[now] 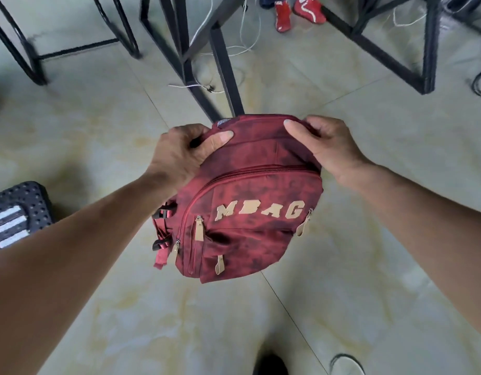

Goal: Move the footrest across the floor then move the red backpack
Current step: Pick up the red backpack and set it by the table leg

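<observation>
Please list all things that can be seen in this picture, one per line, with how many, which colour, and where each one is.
backpack: one, red with beige letters and zip pulls, centre, held up over the floor
footrest: one, black with white stripes, left edge, on the floor
table legs: several, black metal, top of the view
cables: a few, white, on the floor among the legs
shoes: two, red, top centre, worn by another person
floor: one, pale tiles
left hand: one, gripping the backpack's top left
right hand: one, gripping the backpack's top right
</observation>
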